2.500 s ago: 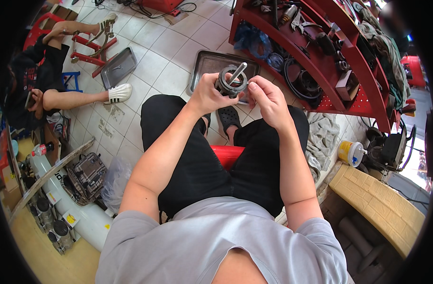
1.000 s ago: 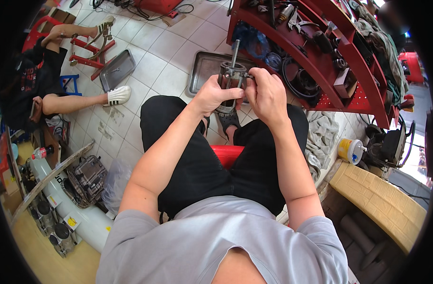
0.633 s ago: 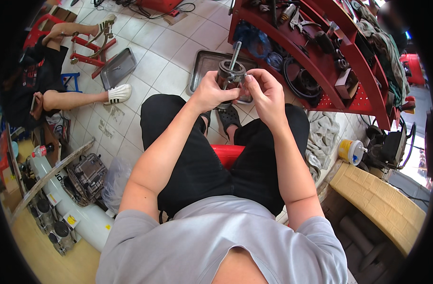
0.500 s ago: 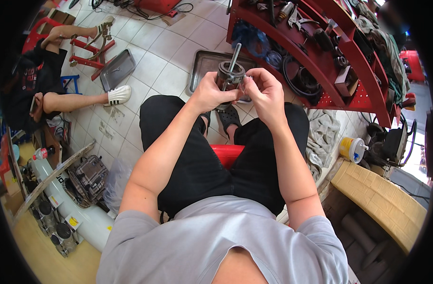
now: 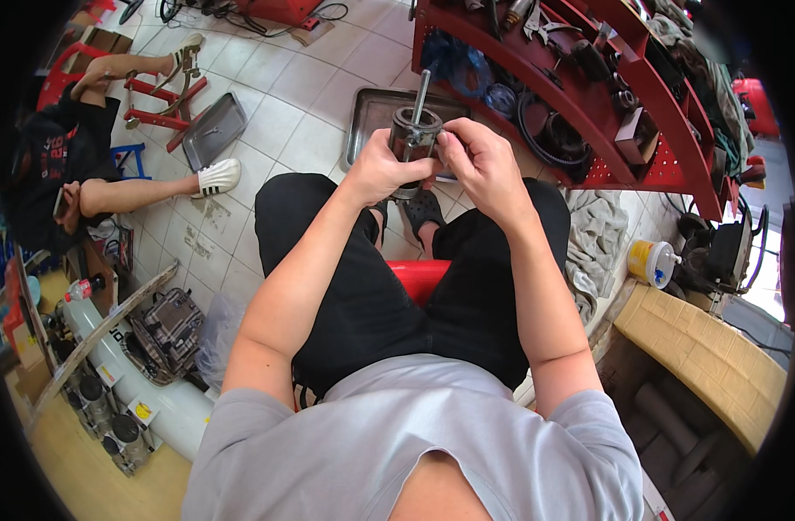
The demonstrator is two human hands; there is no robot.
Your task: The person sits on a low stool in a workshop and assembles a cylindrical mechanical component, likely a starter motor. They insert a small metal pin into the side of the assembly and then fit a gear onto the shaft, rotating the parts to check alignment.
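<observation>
Between my knees I hold up a dark metal cylinder [image 5: 414, 141] with a ring-shaped top. A bright steel rod [image 5: 423, 90] sticks out of its top, tilted slightly to the right. My left hand [image 5: 374, 171] is wrapped round the cylinder's left side, with the thumb across its front. My right hand [image 5: 486, 167] is closed in a pinch against the cylinder's upper right side. Whatever sits between those fingertips is too small and hidden to make out. Below and behind the cylinder, a metal tray [image 5: 359, 130] lies on the floor.
A red tool rack [image 5: 619, 178] with tools and parts stands at the far right. Rags [image 5: 596, 239] and a yellow-white tub [image 5: 651, 263] are to my right. On the left sits another person [image 5: 59, 161], near a second tray [image 5: 213, 130] and a white tank [image 5: 173, 421].
The cylinder and both hands have shifted slightly to the left. My right fingertips have moved in closer against the cylinder's side. The left hand keeps its hold.
</observation>
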